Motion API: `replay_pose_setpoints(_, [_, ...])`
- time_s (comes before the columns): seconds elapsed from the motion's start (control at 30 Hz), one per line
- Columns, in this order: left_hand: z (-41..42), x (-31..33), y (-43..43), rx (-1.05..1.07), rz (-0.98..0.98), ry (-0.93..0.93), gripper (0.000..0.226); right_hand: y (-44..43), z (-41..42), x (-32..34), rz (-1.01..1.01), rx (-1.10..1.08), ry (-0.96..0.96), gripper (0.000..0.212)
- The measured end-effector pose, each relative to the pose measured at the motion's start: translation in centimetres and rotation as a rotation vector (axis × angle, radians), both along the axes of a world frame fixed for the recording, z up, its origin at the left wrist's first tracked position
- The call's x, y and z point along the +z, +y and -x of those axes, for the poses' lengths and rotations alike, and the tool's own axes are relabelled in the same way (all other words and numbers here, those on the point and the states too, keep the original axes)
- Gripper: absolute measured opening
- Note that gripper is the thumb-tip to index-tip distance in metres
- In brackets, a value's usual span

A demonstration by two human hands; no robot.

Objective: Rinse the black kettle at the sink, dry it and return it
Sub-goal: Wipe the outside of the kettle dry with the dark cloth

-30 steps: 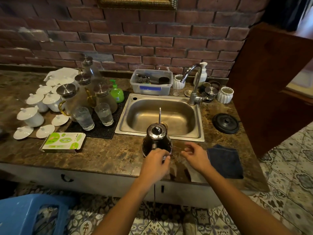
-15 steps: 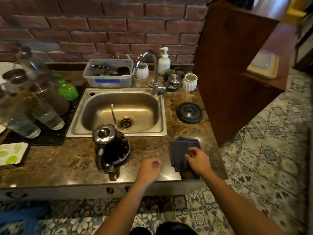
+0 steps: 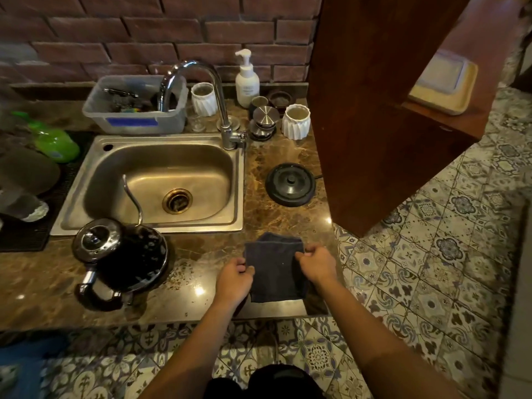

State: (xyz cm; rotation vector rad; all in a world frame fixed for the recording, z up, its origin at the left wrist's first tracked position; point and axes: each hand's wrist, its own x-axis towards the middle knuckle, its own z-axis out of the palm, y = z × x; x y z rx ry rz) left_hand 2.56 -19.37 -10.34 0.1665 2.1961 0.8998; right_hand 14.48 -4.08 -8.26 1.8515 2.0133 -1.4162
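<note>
The black kettle (image 3: 126,254), wet with droplets, stands on the marble counter (image 3: 43,283) just in front of the steel sink (image 3: 161,180), its thin spout reaching over the basin and its handle toward me. A dark blue cloth (image 3: 275,269) lies on the counter to the kettle's right. My left hand (image 3: 234,279) pinches the cloth's left edge and my right hand (image 3: 315,262) pinches its right edge. The kettle's round black base (image 3: 290,184) sits right of the sink, with nothing on it.
A chrome tap (image 3: 201,90) arches over the sink. Behind it are a clear plastic tub (image 3: 135,108), a soap pump bottle (image 3: 247,79), white ribbed cups (image 3: 296,120) and metal lids. A green bottle (image 3: 54,139) and glassware stand left. A wooden panel (image 3: 374,110) rises right.
My left hand let go of the kettle, which now stands on the counter, and moved right to the cloth. My right hand reached the cloth too. The view swung right.
</note>
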Motion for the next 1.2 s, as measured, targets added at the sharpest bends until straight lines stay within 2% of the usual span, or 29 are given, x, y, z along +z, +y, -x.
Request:
replay_pose_setpoints(0.1, [0.0, -0.4, 0.5, -0.045, 0.037, 0.050, 0.031, 0.7, 0.3, -0.5, 0.033, -0.054, 0.041, 0.012])
replay_pose_setpoints(0.17, [0.1, -0.4, 0.8, -0.078, 0.058, 0.079, 0.033, 1.0, 0.4, -0.8, 0.074, -0.093, 0.091, 0.021])
replay_pose_setpoints(0.2, [0.1, -0.4, 0.9, -0.091, 0.066, 0.086, 0.035, 1.1, 0.5, -1.1, 0.097, -0.115, 0.117, 0.019])
replay_pose_setpoints(0.3, [0.4, 0.3, 1.0, -0.194, 0.061, 0.175, 0.038, 1.4, 0.8, -1.3, 0.154, -0.110, 0.207, 0.002])
replay_pose_setpoints(0.43, [2.1, 2.2, 1.9, -0.465, -0.186, 0.417, 0.046, 1.2, 1.5, -0.3, 0.283, -0.018, 0.380, 0.007])
replay_pose_setpoints(0.5, [3.7, 3.9, 2.8, -0.640, -0.286, 0.465, 0.056, 0.8, 1.8, 0.5, 0.305, 0.050, 0.451, 0.009])
replay_pose_setpoints(0.57, [5.2, 6.1, 3.6, -0.813, -0.285, 0.483, 0.060, 0.5, 2.3, 1.4, 0.293, 0.124, 0.499, 0.010])
replay_pose_setpoints(0.7, [7.4, 9.1, 4.4, -1.088, -0.200, 0.668, 0.035, 0.2, 3.2, 2.7, 0.234, 0.210, 0.566, 0.013])
replay_pose_setpoints(0.9, [8.9, 10.6, 3.2, -1.133, -0.215, 0.751, 0.023, -0.1, 3.8, 4.1, 0.205, 0.333, 0.610, 0.019])
replay_pose_setpoints(1.07, [10.0, 13.4, 2.1, -1.100, -0.257, 0.729, 0.020, -0.5, 5.0, 5.7, 0.243, 0.444, 0.728, 0.028])
replay_pose_setpoints(1.2, [12.1, 15.8, 1.2, -1.112, -0.199, 0.747, 0.019, -2.0, 7.1, 6.8, 0.086, 0.517, 0.691, 0.035])
